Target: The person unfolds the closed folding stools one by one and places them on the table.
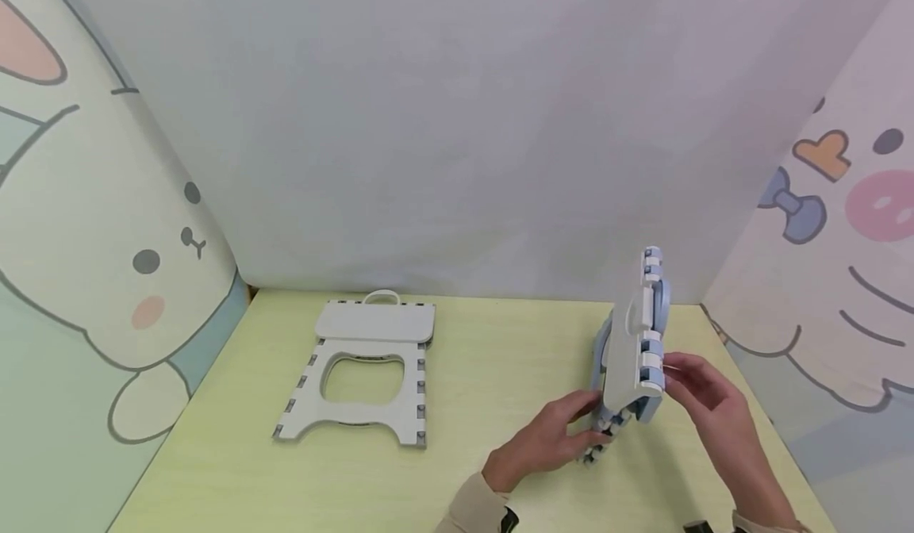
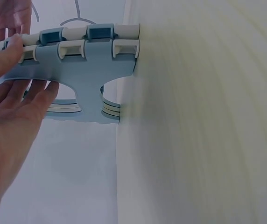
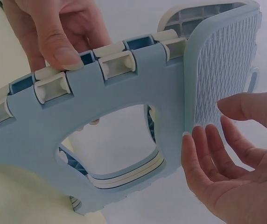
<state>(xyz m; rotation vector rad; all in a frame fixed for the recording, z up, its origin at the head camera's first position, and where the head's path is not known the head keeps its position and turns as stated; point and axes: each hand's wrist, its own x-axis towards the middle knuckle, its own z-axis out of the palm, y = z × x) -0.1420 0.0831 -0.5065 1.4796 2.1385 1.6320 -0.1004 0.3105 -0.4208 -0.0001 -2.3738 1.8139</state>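
A blue and white folding stool (image 1: 628,350), partly folded, stands upright on its edge at the right of the table. My left hand (image 1: 546,442) grips its leg panel (image 3: 35,114), thumb over the hinged edge and fingers curled under it at the cut-out, as the left wrist view shows. Beside the seat, my right hand (image 1: 714,414) has its fingers loosely bent. Its fingertips are right at the ribbed blue seat panel (image 3: 224,65) in the right wrist view, with nothing enclosed between thumb and fingers.
A second folding stool (image 1: 371,382), white and grey, lies flat on the left of the pale yellow table (image 1: 493,358). Behind rises a plain light backdrop (image 1: 457,136). Cartoon-printed panels stand along both sides. A small black object (image 1: 698,527) shows at the bottom edge.
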